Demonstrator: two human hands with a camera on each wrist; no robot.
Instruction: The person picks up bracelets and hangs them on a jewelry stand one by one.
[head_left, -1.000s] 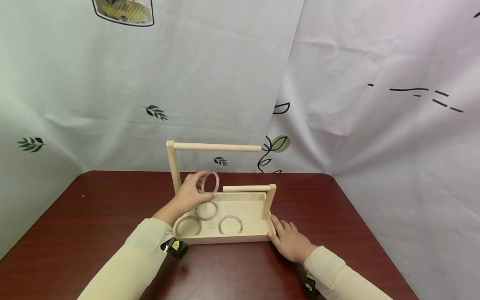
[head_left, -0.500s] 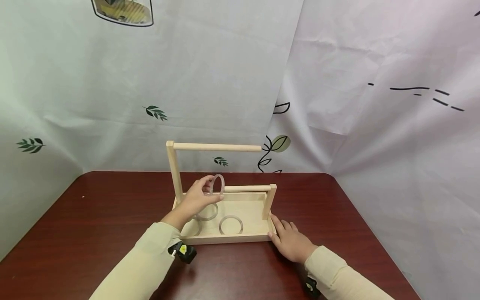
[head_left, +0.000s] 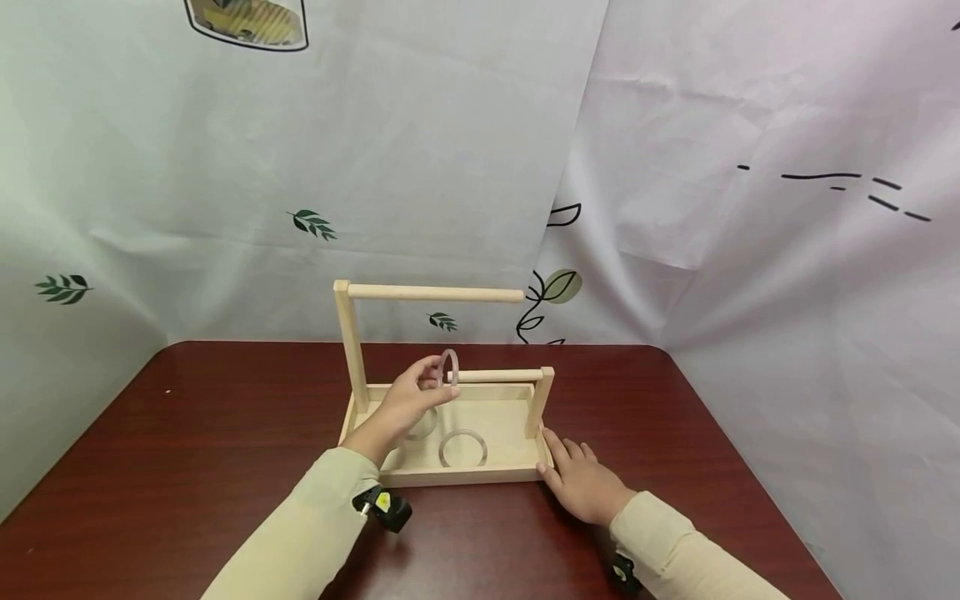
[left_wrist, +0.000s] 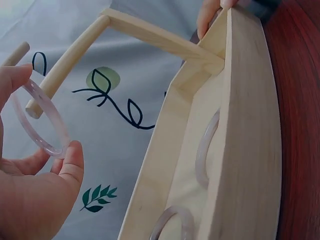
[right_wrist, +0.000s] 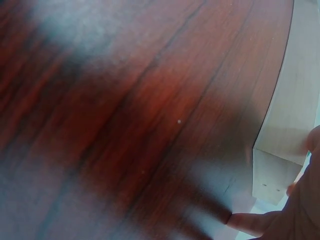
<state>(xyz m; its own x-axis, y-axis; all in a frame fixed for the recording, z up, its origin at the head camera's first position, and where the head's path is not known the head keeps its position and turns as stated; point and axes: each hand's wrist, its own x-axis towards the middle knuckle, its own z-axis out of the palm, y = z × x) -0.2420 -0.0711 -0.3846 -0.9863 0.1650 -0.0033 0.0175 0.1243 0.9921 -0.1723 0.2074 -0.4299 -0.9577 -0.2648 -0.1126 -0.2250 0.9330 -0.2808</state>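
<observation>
Shifted right since the earlier frame: left hand point(head_left: 411, 398) with held ring point(left_wrist: 54, 114), now level with the free end of the short bar point(head_left: 501, 377). Unchanged in position: right hand point(head_left: 581, 481) and tray point(head_left: 465, 478).

Counts: one tray; two bars, namely short bar and long bar point(head_left: 437, 293); two posts, namely short post point(head_left: 539, 404) at the right end and tall post point(head_left: 351, 346) at the left end; three rings in view, namely held ring, right tray ring point(left_wrist: 201, 155) and left tray ring point(left_wrist: 186, 216). In the head view, left tray ring partly hidden by the left hand.

Orientation: held ring upright above the tray, nearly edge-on to the head view, hole facing roughly left to right, in line with the short bar. Short bar horizontal, free end pointing left. Long bar horizontal and higher, free end pointing right. Tray flat on the table point(head_left: 225, 417), long axis left to right.

Fingers, left hand: pinching held ring, thumb and fingertips set apart on opposite parts of the rim. Tip of the short bar visible within the ring outline in the left wrist view; threaded or merely behind, impossible to tell.

Fingers, right hand: slightly spread, touching the right end of the tray, thumb at the near corner
</observation>
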